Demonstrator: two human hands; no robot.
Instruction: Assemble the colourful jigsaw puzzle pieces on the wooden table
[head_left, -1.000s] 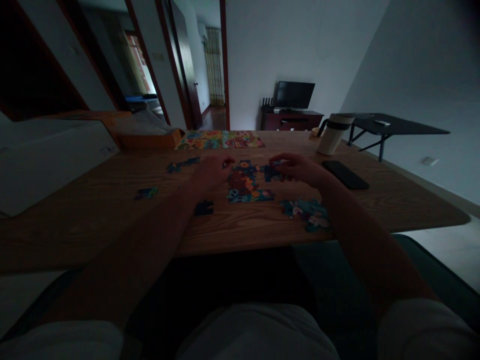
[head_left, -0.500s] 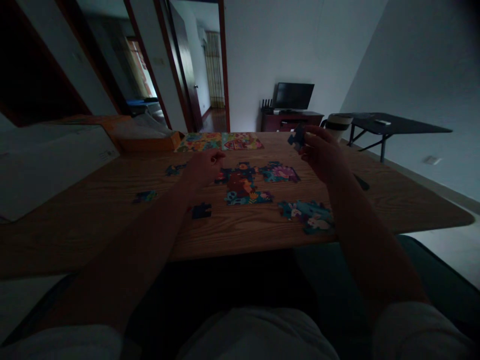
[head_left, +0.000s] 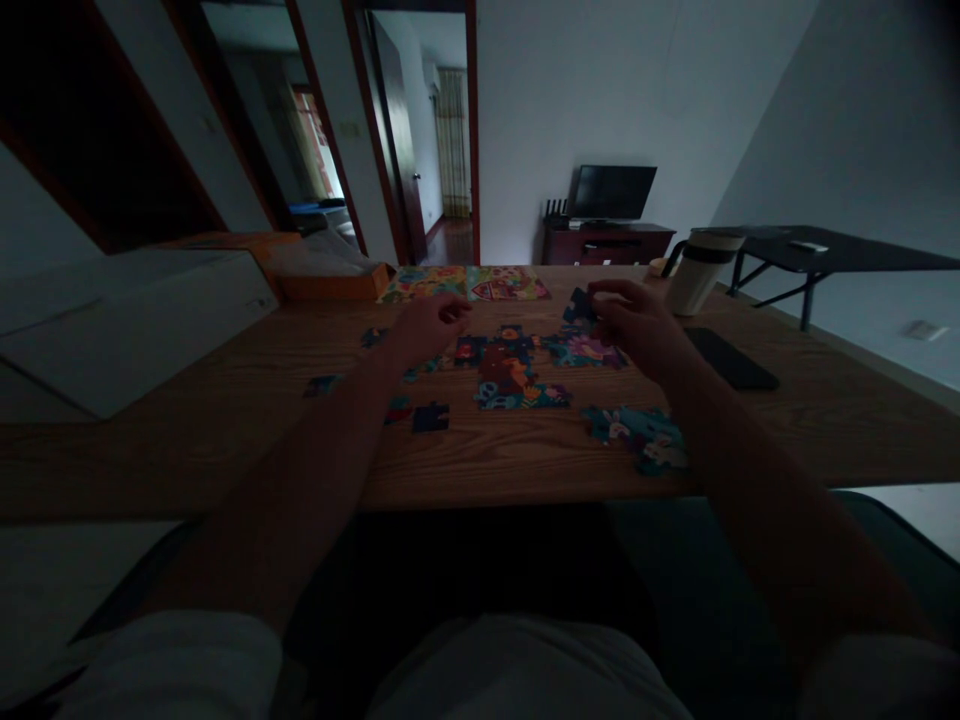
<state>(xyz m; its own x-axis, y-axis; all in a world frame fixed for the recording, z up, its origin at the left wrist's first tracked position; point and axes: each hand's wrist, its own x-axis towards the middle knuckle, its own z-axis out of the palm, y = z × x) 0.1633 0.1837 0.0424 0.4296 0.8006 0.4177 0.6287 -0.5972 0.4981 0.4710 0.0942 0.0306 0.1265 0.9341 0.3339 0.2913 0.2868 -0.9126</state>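
My right hand [head_left: 634, 325] pinches a dark blue puzzle piece [head_left: 578, 306] just above the far edge of a joined purple-and-teal section [head_left: 583, 348]. My left hand [head_left: 429, 328] hovers over the table, fingers loosely curled with a gap at the thumb and nothing visible in them. Between the hands lies a larger joined section [head_left: 506, 375] with a brown figure. A section with white rabbits [head_left: 637, 435] is nearer my right forearm. A loose dark piece [head_left: 431, 417] lies below the left hand, and another piece [head_left: 322, 385] sits farther left, partly behind my forearm.
Colourful picture sheets [head_left: 506, 283] lie at the table's far edge, beside an orange box [head_left: 334, 287]. A white box [head_left: 150, 330] stands at the left. On the right are a lidded mug [head_left: 694, 285] and a flat black object [head_left: 731, 358].
My right hand has lowered the puzzle piece toward the purple section. The view has shifted left, bringing the mug and the black object into fuller sight. My left hand keeps its curled pose.
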